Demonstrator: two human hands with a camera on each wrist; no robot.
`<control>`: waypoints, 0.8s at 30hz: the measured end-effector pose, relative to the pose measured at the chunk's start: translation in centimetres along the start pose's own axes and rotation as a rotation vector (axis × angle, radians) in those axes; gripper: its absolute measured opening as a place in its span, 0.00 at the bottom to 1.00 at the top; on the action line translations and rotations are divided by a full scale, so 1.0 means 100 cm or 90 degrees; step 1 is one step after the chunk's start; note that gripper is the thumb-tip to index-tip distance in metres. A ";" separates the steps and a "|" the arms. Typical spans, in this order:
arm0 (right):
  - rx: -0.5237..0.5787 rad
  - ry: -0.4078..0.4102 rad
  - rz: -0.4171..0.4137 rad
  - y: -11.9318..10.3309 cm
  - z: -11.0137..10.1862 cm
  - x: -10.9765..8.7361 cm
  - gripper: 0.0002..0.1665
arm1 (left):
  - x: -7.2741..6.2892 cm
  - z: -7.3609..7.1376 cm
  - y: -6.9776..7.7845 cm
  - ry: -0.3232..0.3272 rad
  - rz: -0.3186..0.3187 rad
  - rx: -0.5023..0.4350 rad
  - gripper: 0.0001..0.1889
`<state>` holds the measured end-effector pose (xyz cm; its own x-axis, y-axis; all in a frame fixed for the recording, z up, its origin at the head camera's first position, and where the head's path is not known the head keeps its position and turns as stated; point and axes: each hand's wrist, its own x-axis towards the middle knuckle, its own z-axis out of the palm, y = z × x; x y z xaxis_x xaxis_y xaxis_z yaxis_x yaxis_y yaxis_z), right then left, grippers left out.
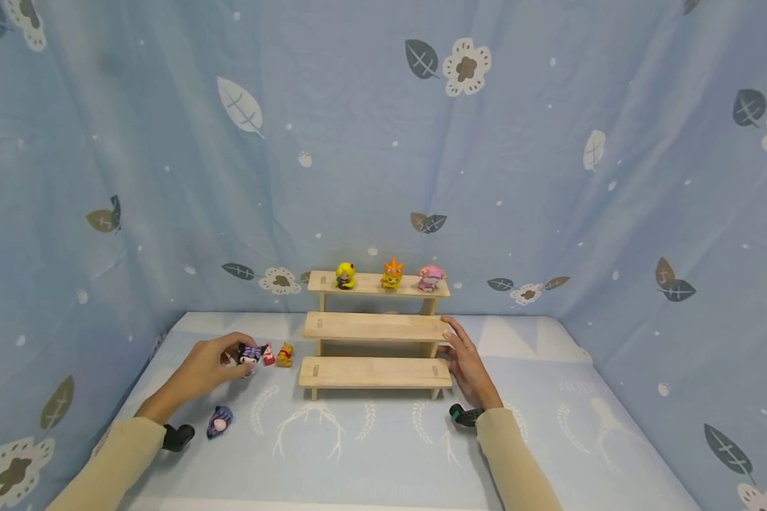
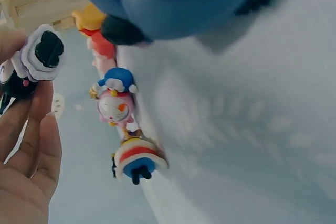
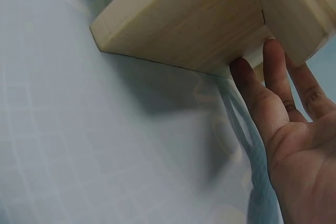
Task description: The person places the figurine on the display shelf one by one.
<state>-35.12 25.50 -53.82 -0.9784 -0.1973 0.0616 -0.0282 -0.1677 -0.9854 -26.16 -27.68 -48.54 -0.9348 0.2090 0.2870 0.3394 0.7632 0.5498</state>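
My left hand (image 1: 214, 362) pinches a small black, white and purple figurine (image 1: 250, 354) between thumb and fingers, just above the cloth. In the left wrist view that figurine (image 2: 42, 56) is partly cut off. Beside it are a pink-and-red figurine (image 1: 268, 355) and a yellow bear figurine (image 1: 284, 355). Nearer the front lies a purple-blue figurine (image 1: 219, 421). My right hand (image 1: 466, 362) touches the right end of the wooden step shelf's middle step (image 1: 377, 326), its fingers extended. In the right wrist view, fingertips meet the shelf's wood (image 3: 210, 30), some hidden behind it.
On the top step (image 1: 367, 282) stand a yellow-haired figurine (image 1: 345, 275), an orange spiky-headed figurine (image 1: 393, 274) and a pink figurine (image 1: 431, 278). Blue-and-pink (image 2: 115, 98) and white-caped (image 2: 139, 156) figurines appear in the left wrist view. A patterned curtain (image 1: 358, 142) hangs behind.
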 end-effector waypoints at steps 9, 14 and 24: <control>-0.002 0.003 0.004 0.000 0.000 0.001 0.31 | -0.001 -0.004 0.015 0.041 -0.006 -0.026 0.21; 0.004 -0.005 0.004 0.000 0.000 -0.001 0.31 | -0.001 -0.005 0.020 0.036 -0.013 -0.031 0.19; 0.012 -0.012 0.005 -0.001 0.000 0.000 0.30 | 0.003 -0.004 0.029 0.050 0.008 -0.045 0.23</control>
<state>-35.10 25.50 -53.76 -0.9744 -0.2174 0.0572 -0.0168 -0.1836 -0.9829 -25.43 -25.69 -46.53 -0.9204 0.1679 0.3530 0.3601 0.7152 0.5989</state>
